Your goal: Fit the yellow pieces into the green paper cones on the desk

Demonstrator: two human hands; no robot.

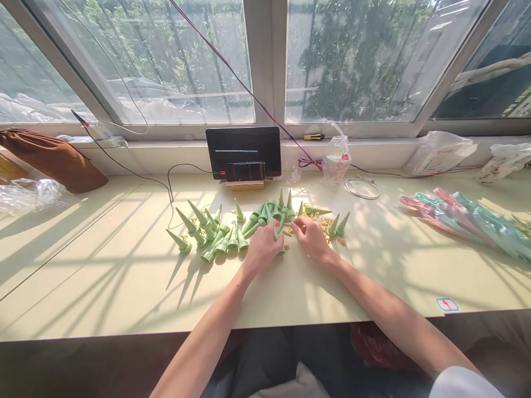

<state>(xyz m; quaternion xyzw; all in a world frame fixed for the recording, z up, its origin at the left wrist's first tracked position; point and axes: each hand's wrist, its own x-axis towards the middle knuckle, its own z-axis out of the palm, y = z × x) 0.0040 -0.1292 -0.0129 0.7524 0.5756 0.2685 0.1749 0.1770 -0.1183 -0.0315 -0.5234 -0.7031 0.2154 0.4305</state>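
Observation:
A green plastic spike with a pointed tip (281, 222) is gripped by my left hand (264, 246), whose fingers are wrapped round it. Just to the right, my right hand (310, 237) has its thumb and fingertips pinched together; whatever is in them is too small to make out. Beyond both hands lies a heap of similar green spikes (262, 213), and several more (215, 243) stand or lie to the left. Small yellow-tan pieces (324, 221) are scattered beside and behind my right hand, where two green spikes (342, 224) stand upright.
A dark tablet (244, 145) with a phone (245, 171) in front leans near the window sill. Right of it stand a bagged cup (337, 157) and a coiled white cable (362, 188). Bagged pink and teal items (468, 218) lie far right, a brown pouch (53, 160) far left.

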